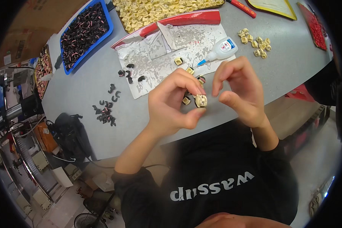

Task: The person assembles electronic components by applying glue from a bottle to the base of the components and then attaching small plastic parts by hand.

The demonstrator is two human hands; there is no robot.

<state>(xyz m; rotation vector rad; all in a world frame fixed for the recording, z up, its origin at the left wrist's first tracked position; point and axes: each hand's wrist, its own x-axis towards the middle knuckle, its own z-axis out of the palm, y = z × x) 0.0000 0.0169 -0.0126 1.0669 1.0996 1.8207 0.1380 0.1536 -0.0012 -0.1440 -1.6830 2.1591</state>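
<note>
My left hand [174, 100] pinches a small cream-coloured block [201, 100] between thumb and fingers, just above the grey table's [79, 98] near edge. Right beside it my right hand [237, 89] hovers with its fingers curled and apart, thumb and forefinger tips close to the block, holding nothing that I can see. More cream blocks [186, 100] and a dark curved piece [201, 79] lie under and behind my left fingers. A white glue bottle [221, 49] with a blue nozzle lies on a stained white sheet [159, 57] beyond the hands.
A blue tray [85, 32] of black curved pieces stands at the back left; a tray of cream blocks [159, 11] is behind the sheet. Loose black pieces [106, 110] lie at the left, a few cream blocks [254, 40] at the right. A red tray [315, 26] sits far right.
</note>
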